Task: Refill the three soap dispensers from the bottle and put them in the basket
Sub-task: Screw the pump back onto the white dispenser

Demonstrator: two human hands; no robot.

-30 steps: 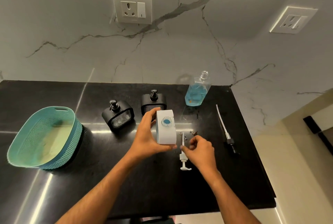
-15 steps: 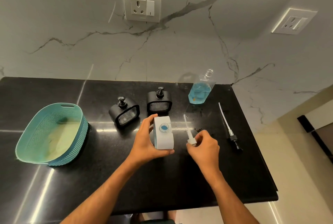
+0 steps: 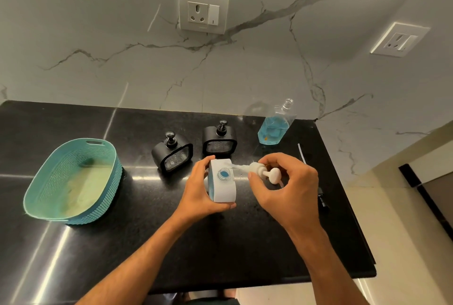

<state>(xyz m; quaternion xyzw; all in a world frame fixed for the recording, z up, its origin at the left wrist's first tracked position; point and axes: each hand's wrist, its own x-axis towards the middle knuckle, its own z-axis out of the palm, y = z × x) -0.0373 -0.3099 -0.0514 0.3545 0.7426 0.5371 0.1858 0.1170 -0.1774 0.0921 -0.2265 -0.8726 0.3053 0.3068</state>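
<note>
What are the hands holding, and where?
Left hand grips the white dispenser round its sides. Right hand pinches the white pump by its collar.

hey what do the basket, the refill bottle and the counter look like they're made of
Basket: probably molded teal plastic, matte, with a woven-look perforated wall.
Refill bottle: clear, glossy plastic by the look; blue liquid shows through.
Counter: likely polished black stone, speckled, with mirror-like light streaks.

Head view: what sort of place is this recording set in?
Probably a home kitchen or bathroom counter: a polished black stone countertop in a corner of marble-veined walls, each with a socket plate.
</note>
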